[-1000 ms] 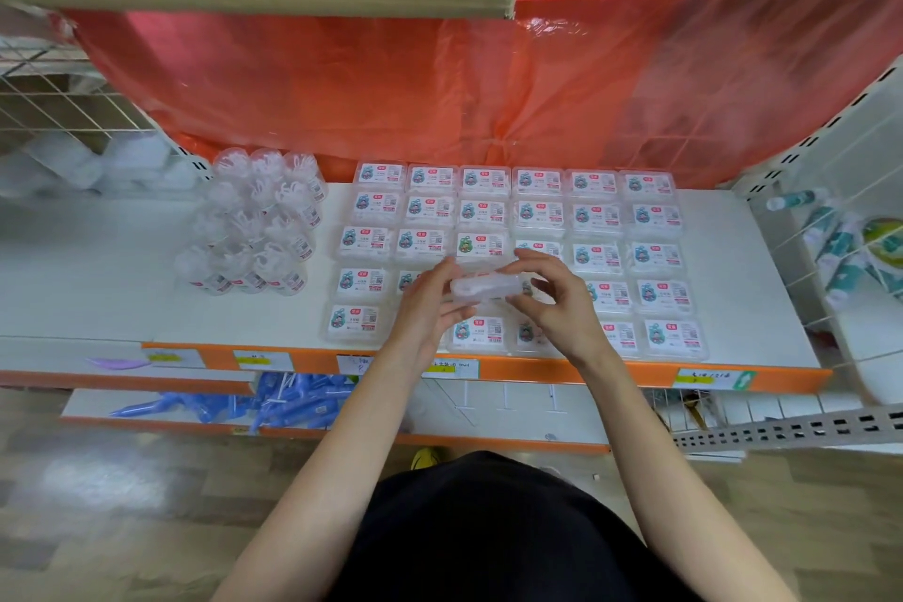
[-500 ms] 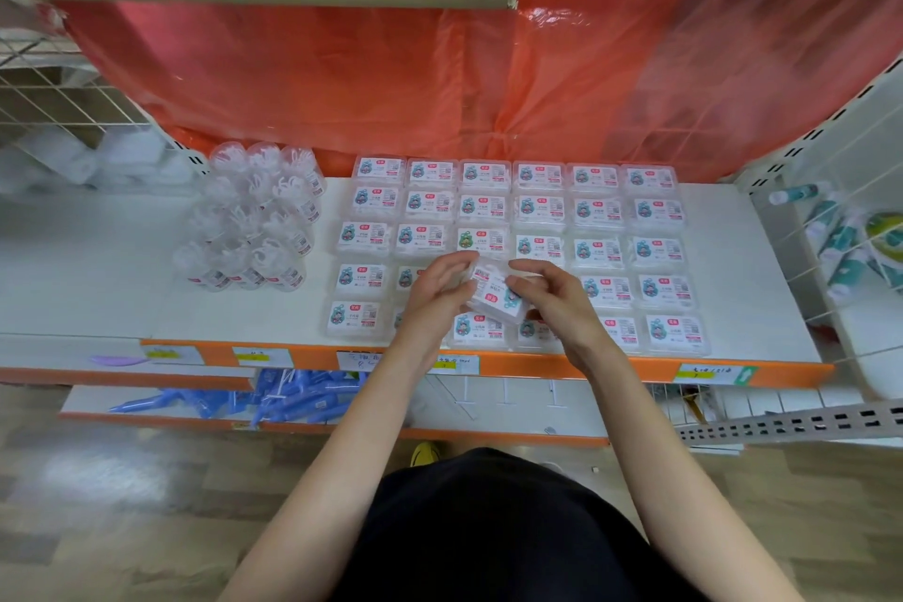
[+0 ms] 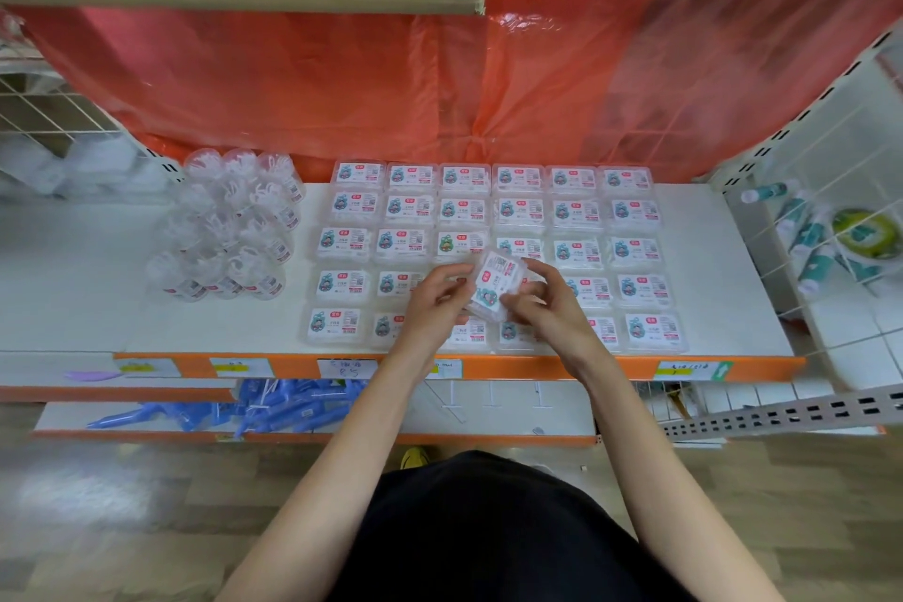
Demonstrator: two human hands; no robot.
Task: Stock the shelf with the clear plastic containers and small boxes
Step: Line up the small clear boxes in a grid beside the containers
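The left hand [image 3: 435,303] and right hand [image 3: 547,308] pinched one small box [image 3: 493,286] just above the front edge of the shelf [image 3: 723,288]. A second before it was side-on; now its label faced up, likely ready to lay down.

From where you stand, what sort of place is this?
Most likely a small shop's aisle: a white shelf with an orange front edge carrying price labels, neat rows of identical small boxes laid out for sale, and a wire rack of tubes at the right.

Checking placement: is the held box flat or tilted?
Tilted. Left hand and right hand hold the small box askew, unlike the flat shelved boxes.
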